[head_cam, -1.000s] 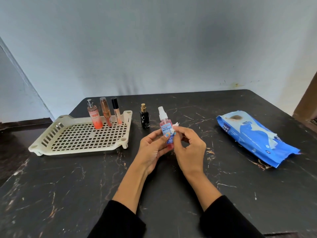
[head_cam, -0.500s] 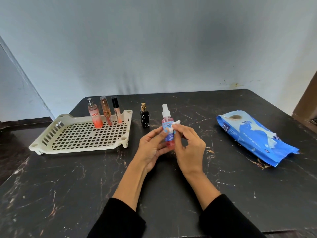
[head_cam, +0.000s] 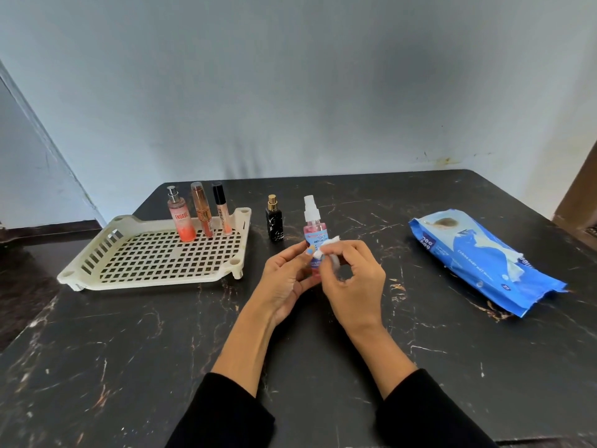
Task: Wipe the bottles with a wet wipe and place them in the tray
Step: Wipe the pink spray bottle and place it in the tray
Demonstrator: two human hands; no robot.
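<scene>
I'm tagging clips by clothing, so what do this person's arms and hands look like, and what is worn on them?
Both arms wear black long sleeves, left sleeve and right sleeve, pushed up so the forearms are bare. The left hand and right hand are bare: no gloves, rings, watch or bracelets show.

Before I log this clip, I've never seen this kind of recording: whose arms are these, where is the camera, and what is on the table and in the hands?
There is no machine here. A person wears a camera on the head, looking down at their own two arms in black sleeves. The left hand holds a pink spray bottle upright, and the right hand pinches a white wet wipe against its label. On the dark marble table, a cream slotted tray holds three bottles at its far edge. A small black bottle stands beside the tray, outside it. To the right lies a blue pack of wipes.
</scene>
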